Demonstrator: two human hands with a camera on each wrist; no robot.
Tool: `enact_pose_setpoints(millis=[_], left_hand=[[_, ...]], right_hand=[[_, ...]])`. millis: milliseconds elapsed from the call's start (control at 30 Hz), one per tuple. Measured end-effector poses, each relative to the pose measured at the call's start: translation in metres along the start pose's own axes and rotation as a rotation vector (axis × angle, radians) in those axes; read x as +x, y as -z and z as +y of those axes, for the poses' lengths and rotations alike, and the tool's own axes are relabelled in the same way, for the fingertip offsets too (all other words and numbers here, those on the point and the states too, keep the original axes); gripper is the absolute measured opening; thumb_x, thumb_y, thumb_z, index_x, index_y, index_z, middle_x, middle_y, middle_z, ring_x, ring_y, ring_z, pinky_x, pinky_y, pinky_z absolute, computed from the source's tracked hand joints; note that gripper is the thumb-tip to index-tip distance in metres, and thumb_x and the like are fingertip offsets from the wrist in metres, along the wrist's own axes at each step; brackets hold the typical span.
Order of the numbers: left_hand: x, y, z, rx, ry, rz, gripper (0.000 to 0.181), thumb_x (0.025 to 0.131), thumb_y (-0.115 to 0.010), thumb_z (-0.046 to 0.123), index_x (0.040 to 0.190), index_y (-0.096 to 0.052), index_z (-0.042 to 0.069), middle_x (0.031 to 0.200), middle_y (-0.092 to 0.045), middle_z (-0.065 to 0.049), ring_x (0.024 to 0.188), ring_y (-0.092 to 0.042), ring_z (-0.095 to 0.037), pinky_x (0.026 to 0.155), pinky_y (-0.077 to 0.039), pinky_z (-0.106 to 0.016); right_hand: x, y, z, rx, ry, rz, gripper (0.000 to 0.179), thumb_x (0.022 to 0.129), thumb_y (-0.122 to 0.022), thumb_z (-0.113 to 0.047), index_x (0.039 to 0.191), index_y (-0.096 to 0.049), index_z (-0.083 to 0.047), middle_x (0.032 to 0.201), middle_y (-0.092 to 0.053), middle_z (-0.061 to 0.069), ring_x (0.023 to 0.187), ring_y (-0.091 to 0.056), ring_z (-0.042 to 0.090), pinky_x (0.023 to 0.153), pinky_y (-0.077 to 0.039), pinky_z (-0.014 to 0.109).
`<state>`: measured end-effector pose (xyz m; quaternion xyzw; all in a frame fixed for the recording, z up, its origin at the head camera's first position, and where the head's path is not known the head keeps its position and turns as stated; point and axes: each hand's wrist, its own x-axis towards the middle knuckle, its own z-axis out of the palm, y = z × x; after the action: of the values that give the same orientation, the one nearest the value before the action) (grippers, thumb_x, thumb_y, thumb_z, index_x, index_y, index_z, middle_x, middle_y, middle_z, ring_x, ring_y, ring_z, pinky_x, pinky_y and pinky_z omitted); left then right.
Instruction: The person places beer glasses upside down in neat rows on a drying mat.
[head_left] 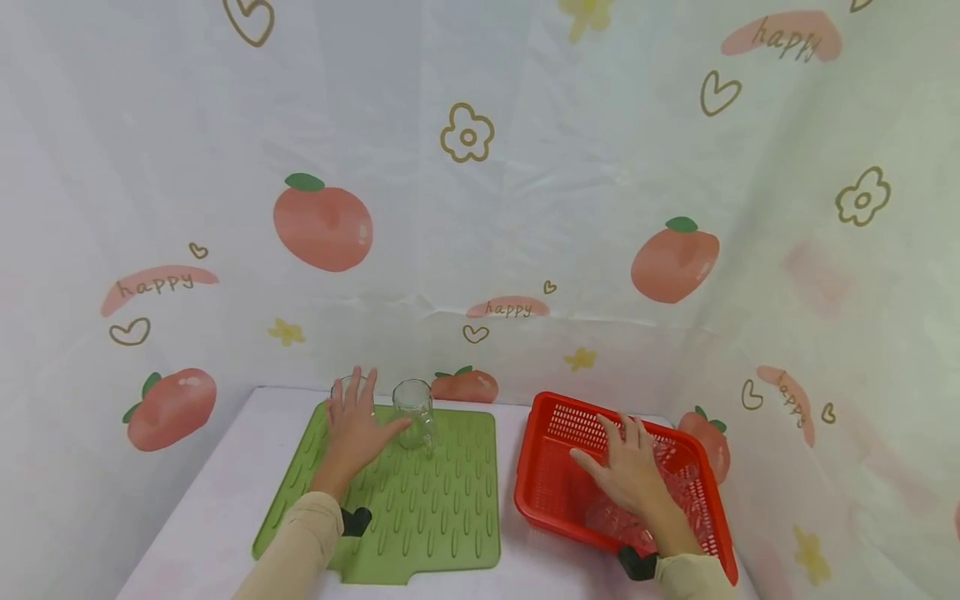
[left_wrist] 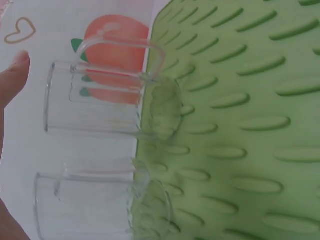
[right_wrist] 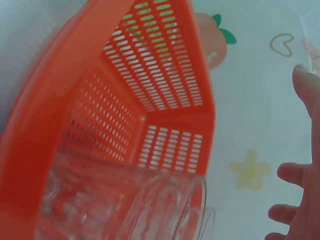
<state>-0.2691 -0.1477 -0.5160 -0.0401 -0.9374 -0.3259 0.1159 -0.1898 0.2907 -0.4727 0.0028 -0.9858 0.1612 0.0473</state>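
My left hand (head_left: 354, 433) hovers over the far left part of a green drying mat (head_left: 442, 508), its fingers spread. Behind those fingers a clear glass mug (left_wrist: 95, 207) is partly hidden in the head view. A second clear mug with a handle (head_left: 412, 404) stands upright just right of my thumb. Both mugs rest near the mat's far edge, and nothing is held. Over the red plastic basket (head_left: 527, 467), my right hand (head_left: 632, 475) has its fingers extended and apart. Clear glassware (right_wrist: 145, 205) lies inside the basket beneath that hand; its pieces overlap, partly hidden.
The mat and basket sit side by side on a white-covered table (head_left: 202, 492), with a strip of tabletop between them. Fruit-printed white curtain (head_left: 525, 208) walls rise behind and at both sides. The basket's right end stands near the right-hand curtain.
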Motion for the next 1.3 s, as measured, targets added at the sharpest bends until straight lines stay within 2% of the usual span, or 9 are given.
enact_pose_setpoints(millis=[133,367,533,667,933,1133,1300], left_hand=[[-0.007,0.003,-0.007,-0.020,0.016,0.011,0.116,0.083,-0.078,0.059,0.166,-0.004,0.024,0.174,0.006,-0.012,0.156,0.011,-0.051,0.120,0.002,-0.076],[-0.020,0.010,-0.019,-0.022,0.053,0.016,0.120,0.081,-0.077,0.063,0.166,-0.004,0.023,0.174,0.009,-0.010,0.156,0.010,-0.053,0.118,0.002,-0.078],[-0.030,0.014,-0.031,-0.046,0.084,0.016,0.122,0.081,-0.078,0.062,0.166,-0.001,0.020,0.173,0.007,-0.015,0.155,0.011,-0.055,0.117,0.003,-0.079],[-0.037,0.015,-0.042,-0.054,0.122,0.010,0.125,0.081,-0.078,0.062,0.166,0.005,0.024,0.173,0.007,-0.018,0.155,0.014,-0.054,0.117,0.005,-0.078],[-0.046,0.011,-0.069,-0.064,0.175,-0.001,0.128,0.079,-0.077,0.065,0.165,0.008,0.023,0.172,0.008,-0.022,0.153,0.012,-0.058,0.116,0.005,-0.079],[-0.055,0.007,-0.088,-0.050,0.214,-0.038,0.129,0.079,-0.076,0.067,0.165,0.009,0.021,0.170,0.003,-0.026,0.152,0.007,-0.061,0.116,0.003,-0.079],[-0.061,0.003,-0.098,-0.007,0.239,-0.112,0.127,0.080,-0.073,0.069,0.165,0.003,0.012,0.168,-0.001,-0.032,0.149,0.005,-0.065,0.116,0.001,-0.080]], right_hand=[[-0.004,0.003,0.009,-0.023,-0.008,0.006,0.100,0.089,-0.051,-0.079,0.157,-0.032,-0.008,0.163,-0.020,0.026,0.150,-0.011,0.054,0.110,-0.026,0.081],[-0.011,0.007,0.019,-0.017,-0.041,-0.019,0.100,0.089,-0.055,-0.076,0.157,-0.030,-0.007,0.163,-0.017,0.028,0.149,-0.008,0.057,0.114,-0.013,0.081],[-0.014,0.007,0.026,-0.011,-0.045,-0.022,0.099,0.090,-0.055,-0.075,0.157,-0.031,-0.006,0.162,-0.016,0.030,0.149,-0.007,0.058,0.114,-0.015,0.082],[-0.016,0.005,0.031,-0.015,-0.053,-0.031,0.099,0.091,-0.054,-0.075,0.157,-0.029,-0.006,0.161,-0.015,0.031,0.148,-0.007,0.060,0.113,-0.016,0.083],[-0.018,0.005,0.039,-0.030,-0.114,-0.077,0.105,0.088,-0.054,-0.078,0.160,-0.026,-0.007,0.163,-0.013,0.033,0.147,-0.009,0.063,0.108,-0.020,0.085],[-0.020,0.004,0.044,-0.044,-0.124,-0.081,0.108,0.086,-0.054,-0.081,0.158,-0.028,-0.005,0.161,-0.017,0.035,0.144,-0.014,0.062,0.109,-0.019,0.084],[-0.021,0.004,0.050,-0.042,-0.134,-0.098,0.109,0.085,-0.058,-0.078,0.158,-0.027,-0.003,0.159,-0.020,0.037,0.143,-0.016,0.063,0.108,-0.023,0.084]])
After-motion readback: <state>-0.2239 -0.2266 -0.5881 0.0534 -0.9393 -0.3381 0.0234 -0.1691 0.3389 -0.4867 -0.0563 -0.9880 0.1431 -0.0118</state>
